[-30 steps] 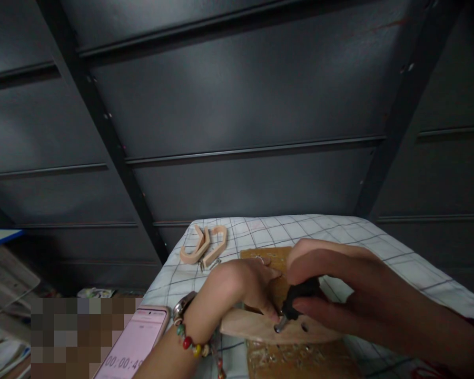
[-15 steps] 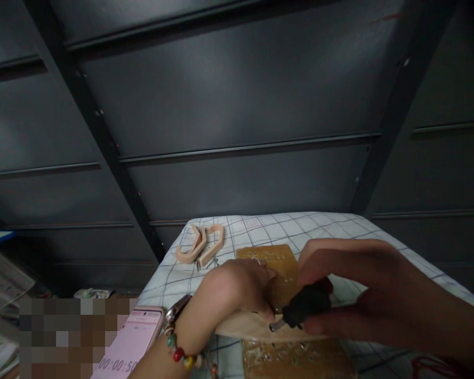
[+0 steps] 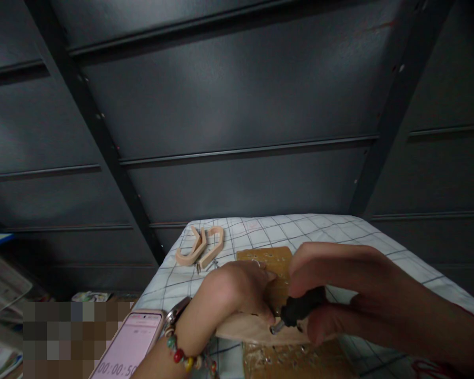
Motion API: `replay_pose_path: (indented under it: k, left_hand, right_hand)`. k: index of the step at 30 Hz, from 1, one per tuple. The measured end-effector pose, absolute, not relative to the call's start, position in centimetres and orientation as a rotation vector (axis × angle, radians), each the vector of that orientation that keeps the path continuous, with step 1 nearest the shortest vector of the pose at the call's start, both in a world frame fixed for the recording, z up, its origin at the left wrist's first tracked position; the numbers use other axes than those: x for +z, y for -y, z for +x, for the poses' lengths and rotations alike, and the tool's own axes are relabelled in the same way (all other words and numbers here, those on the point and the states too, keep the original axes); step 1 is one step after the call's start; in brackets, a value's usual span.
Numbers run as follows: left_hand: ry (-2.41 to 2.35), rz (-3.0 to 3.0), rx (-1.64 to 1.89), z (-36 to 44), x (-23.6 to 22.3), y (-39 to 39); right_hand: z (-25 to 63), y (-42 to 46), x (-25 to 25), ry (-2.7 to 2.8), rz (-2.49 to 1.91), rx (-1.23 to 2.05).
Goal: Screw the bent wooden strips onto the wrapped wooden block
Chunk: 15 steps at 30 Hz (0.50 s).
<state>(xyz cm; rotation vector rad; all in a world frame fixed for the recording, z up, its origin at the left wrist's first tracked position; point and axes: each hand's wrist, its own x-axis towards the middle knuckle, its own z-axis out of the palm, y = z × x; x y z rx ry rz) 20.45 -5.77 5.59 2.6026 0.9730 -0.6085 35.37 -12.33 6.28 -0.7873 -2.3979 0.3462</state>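
Fingers of the right hand (image 3: 339,295) are wrapped tight around a short black-handled screwdriver (image 3: 298,311), its metal tip angled down onto a pale curved wooden piece (image 3: 245,329) that lies near the front of the bench, across a brown pegboard-like panel (image 3: 274,273). The left hand (image 3: 237,289) presses down on that wooden piece with fingertips beside the tip, its grip closed on it, apparently to keep it from shifting under the tool. Both rest on a white checked cloth (image 3: 339,231) spread over the bench. Two more pale wooden loop-shaped pieces (image 3: 201,246) lie well apart at the far left corner, with small screws (image 3: 205,266) just beside them. A pink phone showing a timer (image 3: 128,347) sits near the beaded left wrist. The right hand hides much of the panel.
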Motion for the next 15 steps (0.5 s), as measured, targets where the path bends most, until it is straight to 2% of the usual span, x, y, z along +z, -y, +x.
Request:
replay_pose_path:
  k: [4,15]
  left_hand:
    - [-1.069,2.606,-0.676,20.53,5.96,6.17]
    - [-0.969,2.627,-0.661,20.55,5.31,5.52]
  right_hand:
    - [35.67,12.13,6.26,2.441,-0.676,0.349]
    - [35.51,12.14,5.56,2.363,-0.791,0.279]
